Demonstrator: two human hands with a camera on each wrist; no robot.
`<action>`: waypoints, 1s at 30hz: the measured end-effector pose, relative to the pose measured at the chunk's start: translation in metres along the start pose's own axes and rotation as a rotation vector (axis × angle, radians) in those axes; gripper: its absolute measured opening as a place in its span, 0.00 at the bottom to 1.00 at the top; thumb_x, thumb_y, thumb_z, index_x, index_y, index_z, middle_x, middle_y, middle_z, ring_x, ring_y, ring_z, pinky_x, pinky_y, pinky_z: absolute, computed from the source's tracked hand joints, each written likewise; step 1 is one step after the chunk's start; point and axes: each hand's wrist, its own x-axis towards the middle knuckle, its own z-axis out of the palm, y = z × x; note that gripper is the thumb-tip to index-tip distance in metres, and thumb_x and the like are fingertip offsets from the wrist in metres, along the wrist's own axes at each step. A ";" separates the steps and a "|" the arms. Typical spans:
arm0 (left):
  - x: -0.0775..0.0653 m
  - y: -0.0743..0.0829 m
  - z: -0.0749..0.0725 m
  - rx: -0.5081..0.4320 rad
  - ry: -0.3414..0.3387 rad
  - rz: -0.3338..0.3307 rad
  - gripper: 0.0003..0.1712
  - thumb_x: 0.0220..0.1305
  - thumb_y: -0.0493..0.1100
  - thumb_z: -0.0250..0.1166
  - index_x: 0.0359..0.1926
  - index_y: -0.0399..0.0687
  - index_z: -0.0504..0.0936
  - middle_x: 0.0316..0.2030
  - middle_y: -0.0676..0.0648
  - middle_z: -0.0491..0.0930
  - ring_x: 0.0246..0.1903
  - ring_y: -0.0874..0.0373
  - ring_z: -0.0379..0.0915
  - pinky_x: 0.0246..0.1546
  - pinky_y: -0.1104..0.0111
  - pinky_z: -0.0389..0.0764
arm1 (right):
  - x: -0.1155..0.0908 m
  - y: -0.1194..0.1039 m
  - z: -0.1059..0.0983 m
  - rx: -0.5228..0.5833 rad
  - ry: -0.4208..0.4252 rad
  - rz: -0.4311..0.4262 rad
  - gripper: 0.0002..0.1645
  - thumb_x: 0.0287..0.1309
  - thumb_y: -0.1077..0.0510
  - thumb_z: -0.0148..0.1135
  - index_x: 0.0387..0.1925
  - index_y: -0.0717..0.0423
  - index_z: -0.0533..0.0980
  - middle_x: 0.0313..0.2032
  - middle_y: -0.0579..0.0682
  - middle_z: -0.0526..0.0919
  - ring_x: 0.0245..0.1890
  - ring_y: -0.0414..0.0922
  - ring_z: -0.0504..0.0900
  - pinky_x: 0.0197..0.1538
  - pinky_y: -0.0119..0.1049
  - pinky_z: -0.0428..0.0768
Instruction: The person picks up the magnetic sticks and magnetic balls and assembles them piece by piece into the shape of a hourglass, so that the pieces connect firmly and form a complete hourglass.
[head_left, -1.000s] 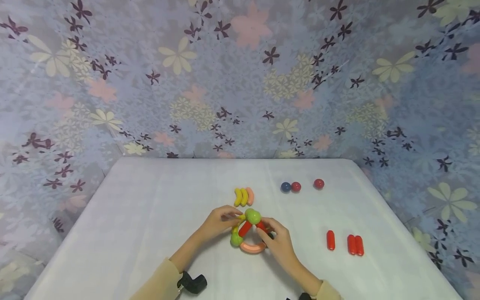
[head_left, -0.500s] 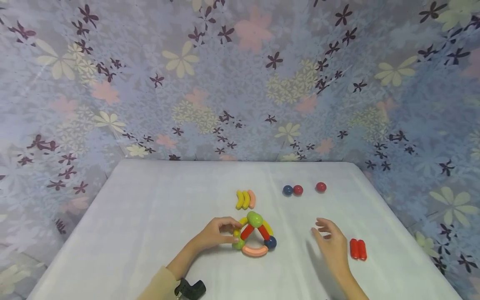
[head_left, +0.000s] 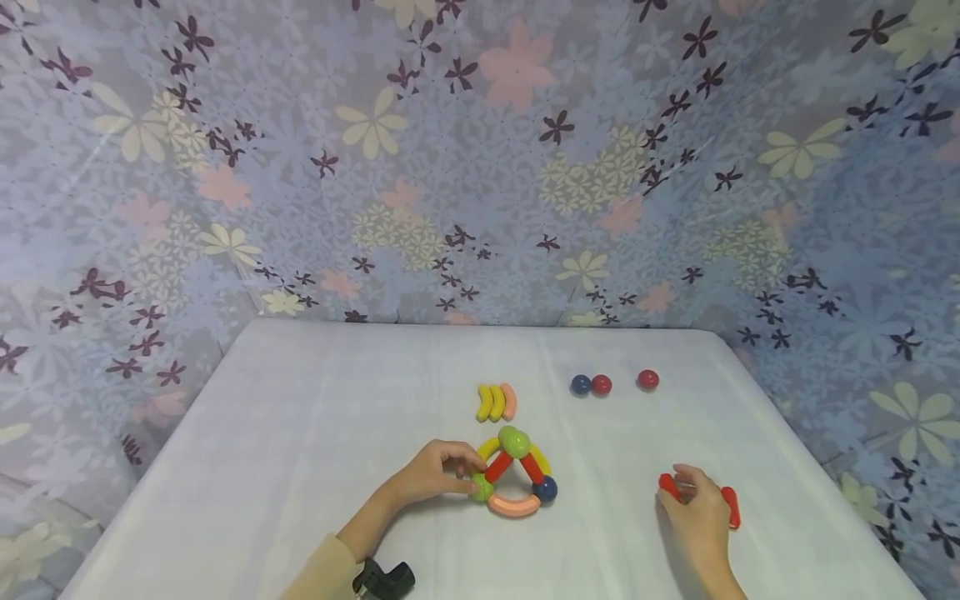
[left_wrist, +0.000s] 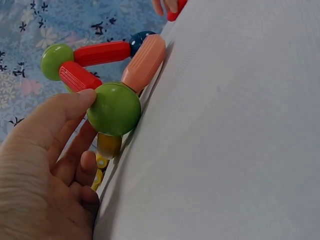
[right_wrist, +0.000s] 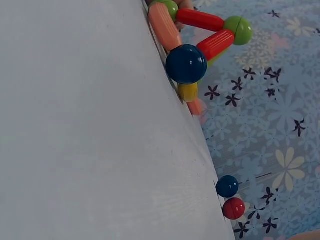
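Green ball [left_wrist: 114,109] at near left of built frame [head_left: 498,467] pinched by left hand [head_left: 435,471], apparently for steadying; red rod [head_left: 669,485] gripped by right hand [head_left: 699,515] (second rod [head_left: 732,507] just right)

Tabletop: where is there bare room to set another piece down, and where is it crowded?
Bare: the left side of the tabletop, up to the left hand; the gap between the model and the right hand; the front, between the forearms. Crowded: around the model, curved bars just behind it, and at the right hand's red rods.
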 end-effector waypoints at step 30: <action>-0.004 0.003 0.003 -0.038 0.036 -0.046 0.16 0.51 0.38 0.72 0.43 0.40 0.85 0.44 0.40 0.84 0.44 0.67 0.77 0.48 0.70 0.80 | 0.012 -0.148 0.047 0.729 -0.338 -0.380 0.27 0.51 0.69 0.66 0.55 0.62 0.72 0.46 0.50 0.83 0.43 0.30 0.80 0.44 0.24 0.82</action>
